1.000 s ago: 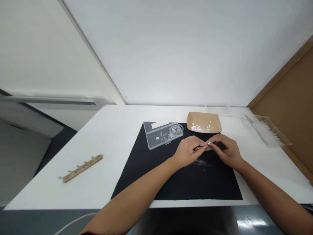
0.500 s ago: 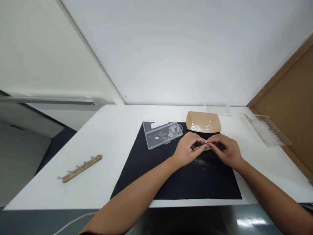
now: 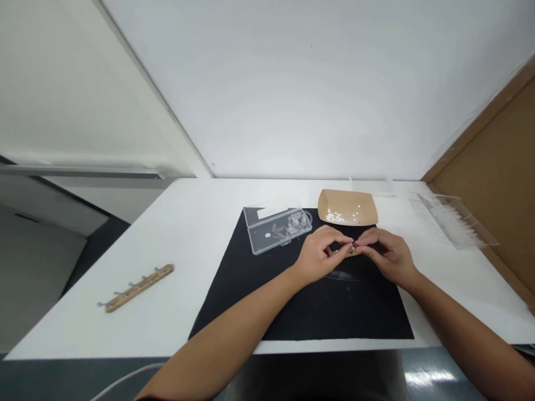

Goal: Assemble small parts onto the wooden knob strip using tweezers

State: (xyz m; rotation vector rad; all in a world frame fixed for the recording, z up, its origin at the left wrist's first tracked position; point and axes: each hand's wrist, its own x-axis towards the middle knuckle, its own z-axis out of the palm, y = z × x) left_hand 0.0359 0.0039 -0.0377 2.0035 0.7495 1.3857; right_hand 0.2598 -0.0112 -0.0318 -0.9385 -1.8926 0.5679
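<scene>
My left hand (image 3: pixel 320 253) and my right hand (image 3: pixel 388 256) meet over the black mat (image 3: pixel 309 312), thumb and fingers of each pinched together. Between the fingertips is a tiny dark and silvery piece (image 3: pixel 353 243), too small to make out fully. Just beneath them a short part of a wooden strip (image 3: pixel 353 254) shows; the hands hide the rest. Behind my left hand lies an open clear plastic case (image 3: pixel 261 243) with several transparent nail tips (image 3: pixel 296 221) inside. A brown cardboard tray (image 3: pixel 355 203) holds small white bits (image 3: pixel 333 216).
Off to the left, another wooden strip (image 3: pixel 140 288) with small metal pegs lies on the white table (image 3: pixel 196 223). At the right is a clear plastic box (image 3: pixel 460 223) with rows of pale pieces. A brown board (image 3: pixel 493 167) stands along the right side; a white wall rises behind.
The white spot at my fingertips no longer shows; a dark, silvery piece is visible there instead. Both hands have stayed almost in place.
</scene>
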